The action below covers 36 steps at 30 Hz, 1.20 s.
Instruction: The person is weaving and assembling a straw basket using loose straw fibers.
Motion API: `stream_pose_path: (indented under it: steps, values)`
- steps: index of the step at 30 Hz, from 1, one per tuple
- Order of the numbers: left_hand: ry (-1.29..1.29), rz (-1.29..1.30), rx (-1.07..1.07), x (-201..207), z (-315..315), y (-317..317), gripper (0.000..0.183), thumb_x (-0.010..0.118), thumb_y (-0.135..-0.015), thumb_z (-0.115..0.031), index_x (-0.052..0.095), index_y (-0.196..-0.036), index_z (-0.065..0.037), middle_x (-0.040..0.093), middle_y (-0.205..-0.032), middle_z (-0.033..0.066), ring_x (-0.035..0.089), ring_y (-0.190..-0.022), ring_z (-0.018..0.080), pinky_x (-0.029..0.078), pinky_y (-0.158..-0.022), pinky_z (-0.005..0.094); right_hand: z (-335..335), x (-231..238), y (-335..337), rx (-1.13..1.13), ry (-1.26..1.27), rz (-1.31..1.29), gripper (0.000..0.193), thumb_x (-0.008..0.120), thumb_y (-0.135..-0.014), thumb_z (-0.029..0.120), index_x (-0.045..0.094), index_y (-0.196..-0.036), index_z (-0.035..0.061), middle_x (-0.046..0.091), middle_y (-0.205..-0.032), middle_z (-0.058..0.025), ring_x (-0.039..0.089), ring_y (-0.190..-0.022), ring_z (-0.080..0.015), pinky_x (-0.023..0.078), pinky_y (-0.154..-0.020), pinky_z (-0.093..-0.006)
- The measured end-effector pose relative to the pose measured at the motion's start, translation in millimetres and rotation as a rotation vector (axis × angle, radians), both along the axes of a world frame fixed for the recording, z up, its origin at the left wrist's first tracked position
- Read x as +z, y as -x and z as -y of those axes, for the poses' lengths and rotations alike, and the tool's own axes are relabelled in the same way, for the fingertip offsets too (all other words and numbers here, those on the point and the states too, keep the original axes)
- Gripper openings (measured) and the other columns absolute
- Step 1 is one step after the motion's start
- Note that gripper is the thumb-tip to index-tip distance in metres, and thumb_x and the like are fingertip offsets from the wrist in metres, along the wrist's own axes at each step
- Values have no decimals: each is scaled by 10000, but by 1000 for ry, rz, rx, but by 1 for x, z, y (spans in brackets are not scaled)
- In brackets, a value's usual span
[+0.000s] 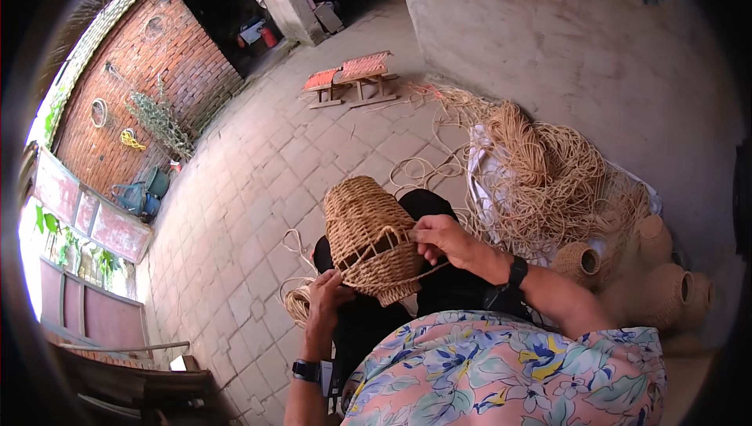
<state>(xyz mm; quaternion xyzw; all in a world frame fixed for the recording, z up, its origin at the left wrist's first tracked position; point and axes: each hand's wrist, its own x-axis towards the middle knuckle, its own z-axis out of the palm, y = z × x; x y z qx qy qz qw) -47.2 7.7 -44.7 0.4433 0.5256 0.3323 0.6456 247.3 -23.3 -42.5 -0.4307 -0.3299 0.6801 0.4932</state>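
Observation:
A tan woven rope basket (362,210) rests across my lap, tilted, with an open band of bare uprights between its two woven parts. My left hand (329,297) grips the basket's lower left edge, its fingertips partly hidden. At the right side of the open band, my right hand (445,239) pinches a strand of cord, which loops up by the fingers and trails below them. A coil of the same cord (298,305) lies on the ground left of my legs.
A large heap of loose cord (548,171) lies on white sheeting to the right. Several finished-looking woven vessels (666,297) stand near my right elbow. Two low stools with red woven seats (360,70) stand ahead on the paving. A plastered wall (564,42) bounds the right.

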Motion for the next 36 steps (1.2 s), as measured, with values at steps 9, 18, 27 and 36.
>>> stream_pose_path:
  steps: [9,18,27,36]
  values:
    - [-657,-858,99,-3,7,3,199,658,-799,-209,645,-921,-52,588,-783,67,591,-650,175,472,-596,284,21,-51,-53,-266,78,160,196,610,-884,242,570,-838,55,582,-659,-40,539,-508,-105,449,-426,-237]
    - [-1197,-629,-159,79,30,-98,173,569,-803,17,606,-959,-48,628,-894,153,631,-734,313,490,-647,375,26,-60,-51,-254,49,125,242,625,-883,295,562,-901,62,576,-687,-13,539,-572,-87,450,-479,-220]
    - [-493,-364,-292,85,35,-109,209,498,-900,-60,551,-1101,-33,641,-895,137,659,-707,186,522,-640,288,22,-37,-44,-225,9,-53,254,663,-857,243,581,-938,17,605,-788,-53,597,-658,-115,525,-565,-237]
    - [-555,-349,-308,77,46,-104,209,524,-902,-91,513,-1107,-53,666,-912,169,682,-717,189,516,-611,287,5,-20,-16,17,20,-39,182,632,-867,165,587,-924,-2,616,-780,-71,608,-625,-134,538,-542,-253]
